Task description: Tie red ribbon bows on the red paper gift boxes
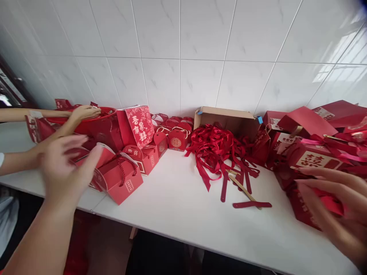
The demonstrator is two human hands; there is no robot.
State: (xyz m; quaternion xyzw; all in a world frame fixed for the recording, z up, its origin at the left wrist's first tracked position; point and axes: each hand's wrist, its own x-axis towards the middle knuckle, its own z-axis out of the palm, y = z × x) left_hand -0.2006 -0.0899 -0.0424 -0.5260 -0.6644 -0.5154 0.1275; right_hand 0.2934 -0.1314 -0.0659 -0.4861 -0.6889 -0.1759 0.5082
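Observation:
My left hand, partly blurred, is raised over the left of the table, its thumb and fingers apart. Just beyond its thumb stands a red gift box with a twisted cord handle. Over at the right edge, my right hand reaches across a dark red box, fingers stretched out. Its palm side is partly hidden, and I see nothing gripped. A heap of red ribbons spills from a cardboard box in the middle. Dark red strips and a gold strip lie in front.
At the left, another person's hands work over a red basket. Several small red boxes stand along the tiled wall, beside a patterned red bag. Larger red boxes are piled at the right. The white table has its front edge below.

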